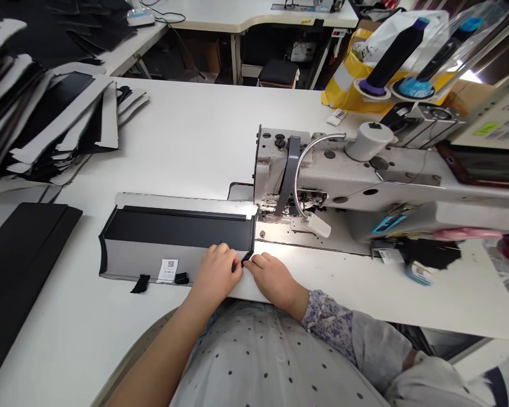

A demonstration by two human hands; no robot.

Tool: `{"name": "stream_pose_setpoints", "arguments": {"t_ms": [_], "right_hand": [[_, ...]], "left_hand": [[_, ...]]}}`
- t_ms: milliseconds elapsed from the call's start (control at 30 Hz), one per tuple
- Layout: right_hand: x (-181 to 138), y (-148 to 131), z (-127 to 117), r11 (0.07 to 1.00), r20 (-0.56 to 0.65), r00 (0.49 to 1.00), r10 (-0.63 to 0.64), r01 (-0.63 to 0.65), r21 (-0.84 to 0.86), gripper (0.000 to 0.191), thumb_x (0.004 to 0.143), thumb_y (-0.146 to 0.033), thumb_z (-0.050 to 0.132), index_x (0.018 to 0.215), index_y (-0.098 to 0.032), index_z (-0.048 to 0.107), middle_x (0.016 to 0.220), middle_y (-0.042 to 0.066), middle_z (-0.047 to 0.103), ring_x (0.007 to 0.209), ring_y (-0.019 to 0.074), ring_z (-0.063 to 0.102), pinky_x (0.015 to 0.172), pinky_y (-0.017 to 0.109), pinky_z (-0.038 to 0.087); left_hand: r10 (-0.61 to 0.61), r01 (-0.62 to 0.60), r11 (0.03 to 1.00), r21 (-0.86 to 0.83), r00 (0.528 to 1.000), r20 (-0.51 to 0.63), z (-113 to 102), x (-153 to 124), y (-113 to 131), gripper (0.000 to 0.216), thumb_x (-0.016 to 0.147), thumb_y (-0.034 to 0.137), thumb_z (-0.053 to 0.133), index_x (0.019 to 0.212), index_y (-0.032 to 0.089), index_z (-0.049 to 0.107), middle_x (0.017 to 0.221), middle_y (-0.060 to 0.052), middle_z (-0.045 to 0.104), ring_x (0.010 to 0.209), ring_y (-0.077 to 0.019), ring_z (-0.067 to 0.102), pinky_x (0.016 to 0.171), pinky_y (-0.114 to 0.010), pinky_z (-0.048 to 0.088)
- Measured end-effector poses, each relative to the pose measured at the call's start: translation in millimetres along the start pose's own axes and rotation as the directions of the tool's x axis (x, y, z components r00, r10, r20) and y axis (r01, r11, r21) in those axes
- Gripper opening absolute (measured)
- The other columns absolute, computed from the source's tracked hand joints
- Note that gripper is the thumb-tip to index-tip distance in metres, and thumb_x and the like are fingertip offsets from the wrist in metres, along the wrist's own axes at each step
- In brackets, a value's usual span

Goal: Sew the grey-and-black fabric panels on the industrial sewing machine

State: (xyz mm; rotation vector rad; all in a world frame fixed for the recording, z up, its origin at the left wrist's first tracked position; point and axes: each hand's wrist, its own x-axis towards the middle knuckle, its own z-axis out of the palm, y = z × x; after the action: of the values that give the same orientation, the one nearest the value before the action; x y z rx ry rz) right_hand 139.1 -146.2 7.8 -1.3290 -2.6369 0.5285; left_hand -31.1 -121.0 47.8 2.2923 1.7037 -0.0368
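A long black and grey fabric panel [169, 233] lies flat on the white table [186, 130], its right end near the needle area of the sewing machine [322, 169]. My left hand [215, 272] rests on the panel's near right corner with its fingers curled on the fabric edge. My right hand [271, 277] sits just to the right, fingers pinched on the same corner. A white QR label [168, 270] and two small black tabs [141, 284] sit along the panel's near edge.
A stack of black and grey cut pieces [46, 113] fills the far left. Dark fabric [17, 260] lies at the near left. Thread cones [390, 56] stand behind the machine, and a lamp [318, 225] lights the needle plate.
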Motion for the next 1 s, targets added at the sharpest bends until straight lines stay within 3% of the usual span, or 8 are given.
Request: {"name": "stream_pose_setpoints", "arguments": {"t_ms": [67,200,433,633,767,900,1000], "right_hand": [[0,0,2,1.000,-0.008,1.000,-0.004,0.004,0.001,0.021,0.093,-0.014,0.048,0.110,-0.017,0.060,0.094,0.007,0.057,0.083,0.0198,0.048,0.074,0.033,0.040],[0,1,5,1.000,-0.026,1.000,-0.016,0.016,-0.019,0.021,0.092,-0.013,0.049,0.110,-0.017,0.060,0.092,0.007,0.056,0.081,0.0201,0.048,0.072,0.033,0.040],[0,1,5,0.999,-0.024,0.999,-0.022,0.021,-0.038,0.025,0.090,-0.010,0.049,0.113,-0.016,0.058,0.091,0.007,0.057,0.080,0.0197,0.047,0.069,0.033,0.039],[-1,0,1,1.000,-0.019,1.000,-0.019,0.018,-0.023,0.026,0.090,-0.010,0.048,0.113,-0.016,0.059,0.092,0.007,0.057,0.081,0.0195,0.047,0.071,0.032,0.039],[-3,3,4,1.000,-0.031,0.999,-0.026,0.026,0.014,0.030,0.092,-0.010,0.043,0.116,-0.017,0.060,0.092,0.007,0.058,0.080,0.0195,0.048,0.074,0.033,0.041],[-6,6,6,0.997,-0.063,0.997,0.052,-0.048,0.064,0.041,0.090,-0.005,0.040,0.127,-0.016,0.055,0.096,0.008,0.059,0.085,0.0195,0.050,0.079,0.032,0.043],[-5,5,3,0.988,-0.032,0.992,0.126,-0.122,0.092,0.039,0.088,-0.004,0.042,0.122,-0.014,0.058,0.100,0.010,0.059,0.090,0.0197,0.051,0.083,0.032,0.044]], "left_hand": [[0.028,-0.028,0.999,-0.016,0.999,-0.022,-2,-2,-1,0.008,0.082,0.020,0.055,0.080,0.020,0.062,0.085,-0.006,0.059,0.081,-0.0220,0.053,0.073,-0.034,0.043],[0.081,-0.082,0.994,-0.075,0.996,-0.025,-7,-5,-3,0.020,0.088,0.026,0.052,0.101,0.024,0.067,0.092,-0.005,0.062,0.083,-0.0210,0.056,0.072,-0.033,0.043],[0.132,-0.129,0.991,-0.044,0.989,0.061,-13,7,-1,0.025,0.091,0.024,0.048,0.079,0.025,0.071,0.076,-0.004,0.061,0.071,-0.0189,0.052,0.064,-0.031,0.038],[0.087,-0.091,0.995,0.039,0.993,0.086,-11,9,3,0.026,0.089,0.022,0.048,0.068,0.022,0.063,0.075,-0.004,0.058,0.072,-0.0199,0.051,0.063,-0.031,0.035],[0.017,-0.016,1.000,-0.005,0.999,0.045,-9,4,4,0.020,0.087,0.019,0.049,0.069,0.020,0.058,0.078,-0.004,0.059,0.074,-0.0193,0.052,0.063,-0.030,0.036],[-0.034,0.036,0.999,-0.036,0.999,0.037,-4,1,3,0.019,0.086,0.018,0.047,0.068,0.020,0.053,0.079,-0.003,0.058,0.077,-0.0188,0.052,0.064,-0.030,0.036],[-0.055,0.056,0.998,-0.021,0.997,0.045,-1,2,4,0.018,0.084,0.017,0.046,0.067,0.020,0.051,0.080,-0.003,0.057,0.077,-0.0188,0.052,0.066,-0.030,0.036]]}}
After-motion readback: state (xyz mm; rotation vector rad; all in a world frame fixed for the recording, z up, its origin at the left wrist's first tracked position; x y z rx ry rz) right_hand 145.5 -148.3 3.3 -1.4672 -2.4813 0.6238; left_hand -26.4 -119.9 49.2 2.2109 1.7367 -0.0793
